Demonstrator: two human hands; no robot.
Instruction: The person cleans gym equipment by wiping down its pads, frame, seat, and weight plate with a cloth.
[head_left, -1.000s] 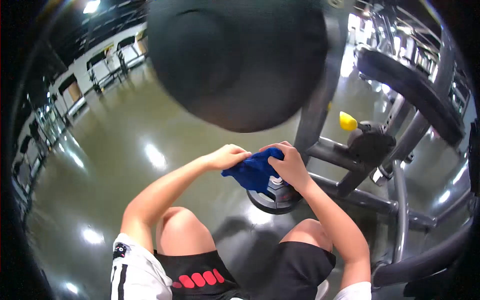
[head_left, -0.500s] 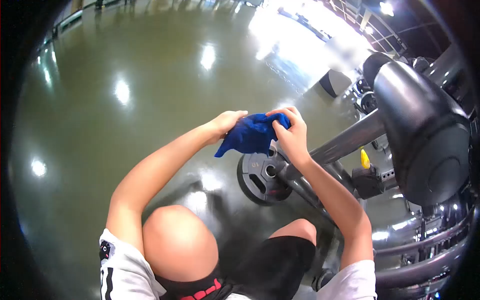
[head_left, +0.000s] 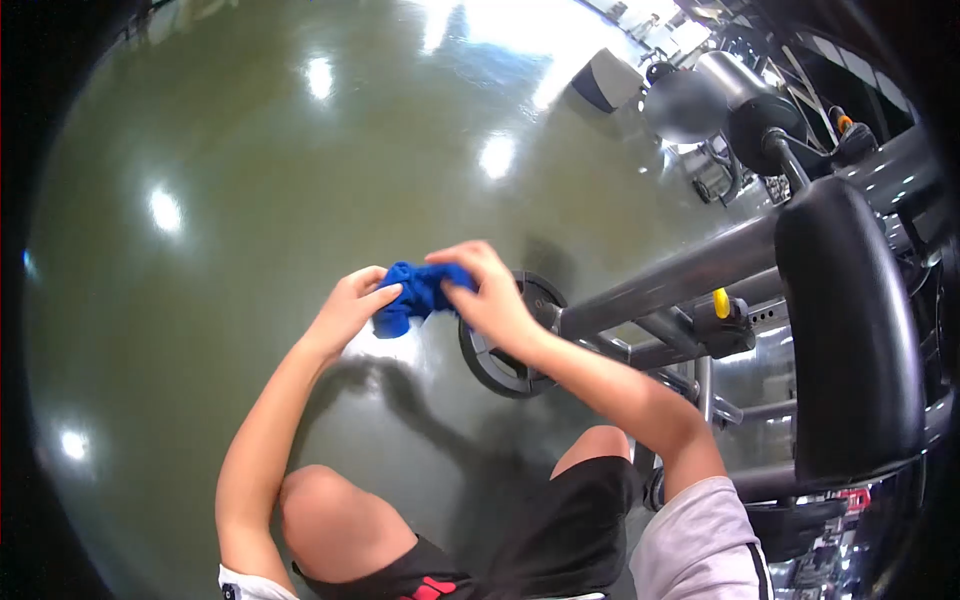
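Note:
A blue cloth (head_left: 408, 295), bunched up, is held in the air between both hands. My left hand (head_left: 352, 305) pinches its left end, thumb on top. On the other end, my right hand (head_left: 482, 295) has its fingers and thumb closed around the fabric. Just beyond and below the right hand is a dark weight plate (head_left: 495, 368) on the end of the machine's bar, partly covered by that hand and forearm.
To the right stands exercise equipment with a thick grey metal beam (head_left: 670, 265), a black padded cushion (head_left: 850, 335) and a yellow-handled adjuster (head_left: 722, 303). A dark wedge-shaped block (head_left: 606, 80) sits farther off on the shiny green floor (head_left: 230, 130).
The cloth has gone from hanging spread out to a tighter bunch. Both hands have moved left and slightly lower in view, and the view has turned, showing more of the machine's cushion.

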